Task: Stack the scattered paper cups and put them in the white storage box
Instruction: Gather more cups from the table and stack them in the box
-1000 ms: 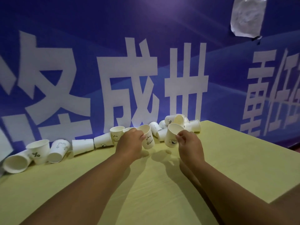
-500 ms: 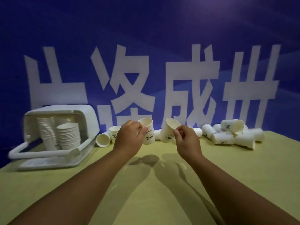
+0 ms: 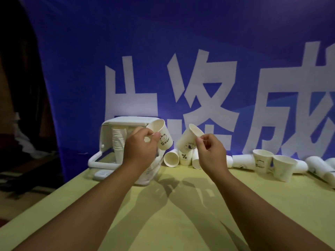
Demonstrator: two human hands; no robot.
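Observation:
My left hand point(image 3: 140, 148) pinches the rim of a paper cup printed "Bear" point(image 3: 163, 137), raised in front of the white storage box point(image 3: 125, 121). That box lies on its side with its lid open, and stacked cups point(image 3: 118, 142) show inside it. My right hand point(image 3: 210, 153) pinches the rim of a second paper cup point(image 3: 189, 139), tilted with its mouth up and to the right. The two held cups are apart. Several loose cups point(image 3: 183, 158) lie on the table behind my hands, and more loose cups point(image 3: 262, 161) are strewn along the banner to the right.
The yellow-green table point(image 3: 181, 214) runs toward me, its left edge falling off to a dark floor. A blue banner with big white characters point(image 3: 199, 87) hangs right behind the cups. The box's lid point(image 3: 98, 163) rests on the table at its left.
My view has swung left, so the storage box now sits behind my left hand. Both hands still hold their cups, now lifted higher and nearer the box.

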